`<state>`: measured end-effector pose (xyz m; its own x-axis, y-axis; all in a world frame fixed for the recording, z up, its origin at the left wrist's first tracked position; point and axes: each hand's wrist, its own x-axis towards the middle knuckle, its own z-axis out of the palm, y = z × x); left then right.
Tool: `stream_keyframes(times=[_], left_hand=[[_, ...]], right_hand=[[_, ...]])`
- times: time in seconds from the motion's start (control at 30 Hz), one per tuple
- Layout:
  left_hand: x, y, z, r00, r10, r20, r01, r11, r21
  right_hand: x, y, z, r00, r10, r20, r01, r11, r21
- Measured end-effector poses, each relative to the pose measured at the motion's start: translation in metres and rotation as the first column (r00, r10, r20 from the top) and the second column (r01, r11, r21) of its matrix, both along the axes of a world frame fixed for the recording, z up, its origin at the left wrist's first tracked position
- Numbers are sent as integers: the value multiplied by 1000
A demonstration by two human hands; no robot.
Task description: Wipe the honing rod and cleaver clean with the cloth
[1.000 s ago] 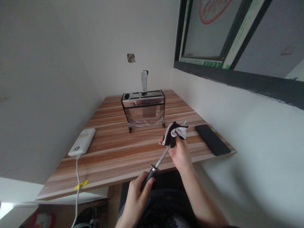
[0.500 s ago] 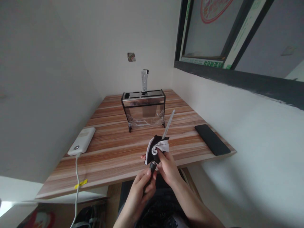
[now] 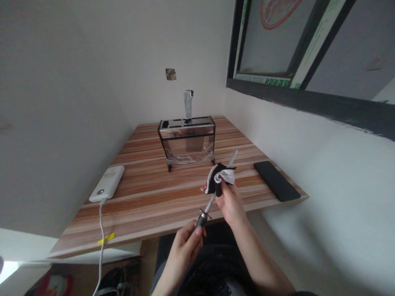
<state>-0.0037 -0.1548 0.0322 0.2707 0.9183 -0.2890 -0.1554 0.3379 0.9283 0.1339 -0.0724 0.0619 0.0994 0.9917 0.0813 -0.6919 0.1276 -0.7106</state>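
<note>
My left hand (image 3: 189, 242) is closed around the dark handle of a honing steel (image 3: 210, 202). A metal guard sits where the handle meets the pale rod, which slants up and to the right. Partway along the rod, my right hand (image 3: 231, 202) pinches a black and white cloth (image 3: 219, 179) folded round it. The rod's tip sticks out beyond the cloth. Behind my hands stands a knife block (image 3: 187, 132) with clear sides and a slotted metal top. One knife handle (image 3: 188, 105), wrapped in plastic, rises from a slot.
A white power bank (image 3: 108, 183) with a cable (image 3: 101, 246) lies at the left of the wooden table (image 3: 138, 185). A black phone (image 3: 276, 181) rests near the right edge. Yellow tape (image 3: 106, 238) marks the front edge. Walls and a framed window (image 3: 277, 45) enclose the table.
My right hand and the cloth have slid up the rod, away from the handle, baring the guard and lower rod. My left hand keeps its grip on the handle.
</note>
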Motion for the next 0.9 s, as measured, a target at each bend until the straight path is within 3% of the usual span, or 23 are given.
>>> stream_keyframes(times=[0.37, 0.57, 0.73, 0.9], left_hand=[[-9, -11, 2, 997, -73, -34, 73, 997, -11], [-10, -12, 1, 994, -105, -38, 105, 994, -7], [-9, -11, -1, 996, -93, 12, 93, 994, -58], [-4, -10, -1, 997, -59, 58, 63, 995, -81]], right_hand=[[41, 22, 11, 986, -164, -43, 167, 982, 88], [50, 31, 15, 967, -246, -68, 249, 968, 43], [41, 26, 12, 970, -209, -121, 212, 977, 10], [18, 13, 3, 991, -95, -90, 97, 995, 22]])
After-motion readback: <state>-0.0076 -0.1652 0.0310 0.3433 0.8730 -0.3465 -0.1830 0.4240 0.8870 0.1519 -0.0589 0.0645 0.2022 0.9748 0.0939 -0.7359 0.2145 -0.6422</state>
